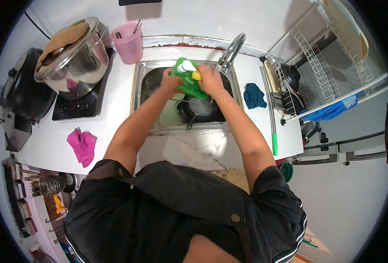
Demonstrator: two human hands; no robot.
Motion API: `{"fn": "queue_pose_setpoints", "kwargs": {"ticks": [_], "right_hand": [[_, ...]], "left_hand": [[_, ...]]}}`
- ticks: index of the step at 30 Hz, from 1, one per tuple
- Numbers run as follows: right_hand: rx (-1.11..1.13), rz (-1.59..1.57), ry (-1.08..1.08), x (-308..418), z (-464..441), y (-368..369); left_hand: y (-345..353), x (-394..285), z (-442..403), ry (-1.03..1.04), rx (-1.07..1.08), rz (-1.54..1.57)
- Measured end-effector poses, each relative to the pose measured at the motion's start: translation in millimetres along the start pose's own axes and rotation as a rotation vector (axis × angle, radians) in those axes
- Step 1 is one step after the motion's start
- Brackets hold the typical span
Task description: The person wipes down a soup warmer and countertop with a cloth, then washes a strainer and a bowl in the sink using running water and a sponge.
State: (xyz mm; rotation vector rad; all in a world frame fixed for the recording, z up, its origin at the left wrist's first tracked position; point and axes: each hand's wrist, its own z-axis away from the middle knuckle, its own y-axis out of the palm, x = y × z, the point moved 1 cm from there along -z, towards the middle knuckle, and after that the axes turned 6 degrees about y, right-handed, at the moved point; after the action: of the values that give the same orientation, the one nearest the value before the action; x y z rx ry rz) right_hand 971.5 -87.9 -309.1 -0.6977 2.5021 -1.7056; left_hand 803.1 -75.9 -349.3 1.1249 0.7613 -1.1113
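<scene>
Over the sink (138,87), my left hand (171,83) grips the left side of a bright green plastic item (186,81), blurred, whose exact kind I cannot make out. A white rounded part (186,66) shows near its top. My right hand (210,81) is closed at the item's right side, with a small yellow sponge-like piece (196,75) at its fingertips. Below the hands, a mesh strainer (199,106) lies in the sink over a dark pan (211,115). The chrome faucet (233,50) curves down just beyond my right hand.
Left of the sink stand a pink cup (128,46), a steel pot (82,61) on a black induction cooker (78,105), and a pink cloth (82,146). To the right are a dark teal cloth (255,96), a green-handled rod (274,142) and a white dish rack (316,61).
</scene>
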Motion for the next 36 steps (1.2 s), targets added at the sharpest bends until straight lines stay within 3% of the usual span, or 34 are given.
{"fn": "queue_pose_setpoints", "kwargs": {"ticks": [2,4,5,6,8,9,12,16,18,20,22,23,25,26,28,30,33,36], "right_hand": [[-0.019,0.074,0.04,8,1,22],[-0.104,0.127,-0.058,6,3,54],[0.047,-0.14,0.008,9,3,56],[0.045,-0.134,0.013,12,3,56],[0.542,-0.39,0.247,19,3,54],[0.594,-0.329,0.271,21,4,49],[0.654,-0.391,0.371,10,4,49],[0.427,-0.264,0.569,5,5,58],[0.336,-0.4,0.712,-1,3,47],[0.253,-0.331,0.632,-16,-7,42],[0.295,-0.736,0.743,-37,-13,41],[0.297,-0.733,0.743,-38,-15,29],[0.445,-0.977,0.562,-34,-16,5],[0.444,-0.975,0.567,-28,-17,-5],[0.305,-0.43,0.406,-14,-19,-16],[0.307,-0.421,0.414,-5,-26,-20],[0.076,-0.323,0.523,0,-32,-18],[0.2,-0.213,0.517,1,-37,-31]], "left_hand": [[-5,46,-27,-0.181,0.1,0.161],[1,52,-8,-0.228,0.11,0.263],[3,58,1,-0.277,0.122,0.373],[4,61,6,-0.279,0.129,0.373],[-1,72,7,-0.323,0.097,0.417],[-3,76,6,-0.363,0.199,0.498],[0,82,10,-0.334,0.181,0.513],[11,95,9,-0.26,0.143,0.548],[16,90,11,-0.348,0.177,0.497],[17,93,15,-0.381,0.157,0.48],[15,97,14,-0.415,0.141,0.466],[13,102,10,-0.435,0.174,0.498],[12,111,4,-0.467,0.206,0.531],[15,111,-2,-0.475,0.271,0.477],[21,108,-2,-0.483,0.338,0.42],[30,99,2,-0.528,0.358,0.363],[32,94,8,-0.543,0.393,0.244],[30,101,7,-0.507,0.37,0.216]]}}
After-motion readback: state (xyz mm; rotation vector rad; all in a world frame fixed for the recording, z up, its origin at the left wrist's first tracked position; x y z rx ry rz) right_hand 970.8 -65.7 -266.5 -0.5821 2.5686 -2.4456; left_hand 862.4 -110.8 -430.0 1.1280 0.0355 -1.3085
